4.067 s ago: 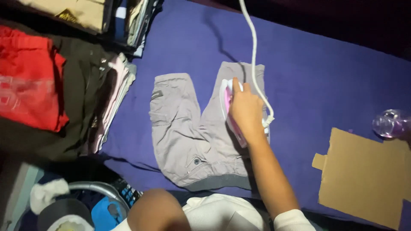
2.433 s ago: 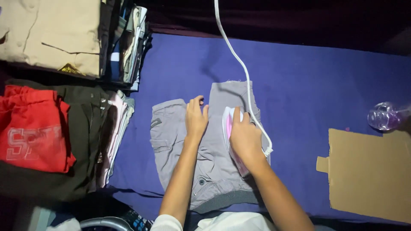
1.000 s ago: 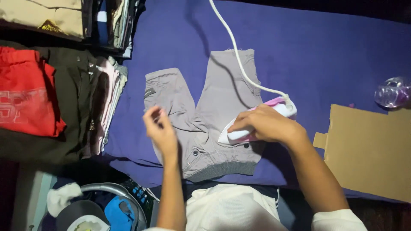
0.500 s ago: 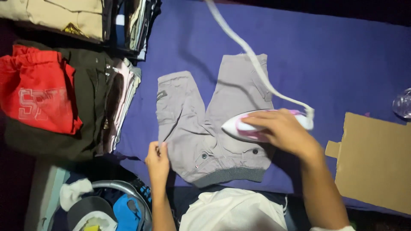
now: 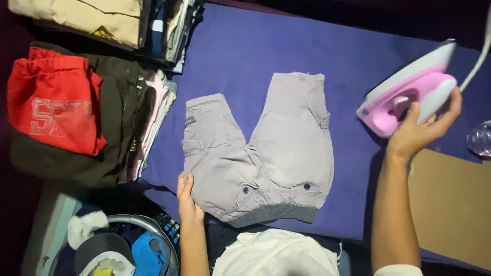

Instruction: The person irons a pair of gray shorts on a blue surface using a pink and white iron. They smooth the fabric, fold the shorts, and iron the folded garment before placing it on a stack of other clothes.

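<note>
- Purple cloth-covered tabletop [image 5: 255, 46] carries grey cargo shorts [image 5: 266, 153].
- Left hand [image 5: 188, 199] rests flat, open, on the shorts.
- Right hand [image 5: 422, 130] grips a raised pink iron [image 5: 404, 92].
- Folded clothes [image 5: 76, 102] stacked left.

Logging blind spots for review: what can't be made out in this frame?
- Iron soleplate: head view, faces away.
- Cord: cut off by the right edge.
- Clear object: cropped at the right edge, kind unclear.
- Right hand palm: behind the iron's handle.
- Shorts underside: against the blue cloth.
</note>
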